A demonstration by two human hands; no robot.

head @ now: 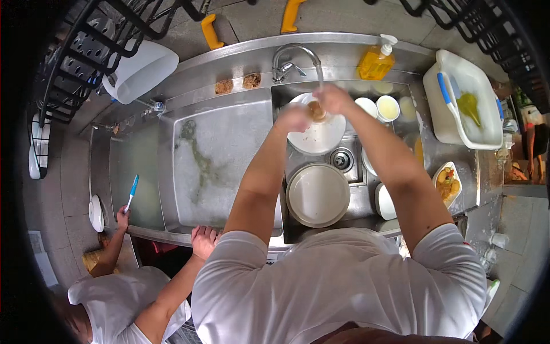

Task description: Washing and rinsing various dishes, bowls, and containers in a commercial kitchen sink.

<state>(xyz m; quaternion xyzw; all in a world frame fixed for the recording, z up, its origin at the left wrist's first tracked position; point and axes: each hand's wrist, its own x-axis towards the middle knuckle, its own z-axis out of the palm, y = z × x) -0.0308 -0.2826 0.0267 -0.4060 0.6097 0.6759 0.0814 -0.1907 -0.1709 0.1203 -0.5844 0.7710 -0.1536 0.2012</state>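
Observation:
Both hands are over the right sink basin, at the running end of the curved metal faucet (296, 49). My left hand (294, 117) is blurred and lies against the left side of a small bowl with brown contents (316, 111). My right hand (333, 99) is at the bowl's upper right, right under the spout. Whether the fingers close on the bowl cannot be made out. Below the hands lies a large white plate (318, 139) with brown bits on it. A stack of round plates (318, 195) stands nearer my body, beside the drain (341, 159).
White cups (388, 108) and a square white dish (385, 202) stand at the basin's right. Beyond are a yellow soap bottle (376, 62), a white tub (459, 103) and a dish of food (447, 185). At left, a co-worker (129, 301) holds a blue-and-white brush (134, 189) by the sinks.

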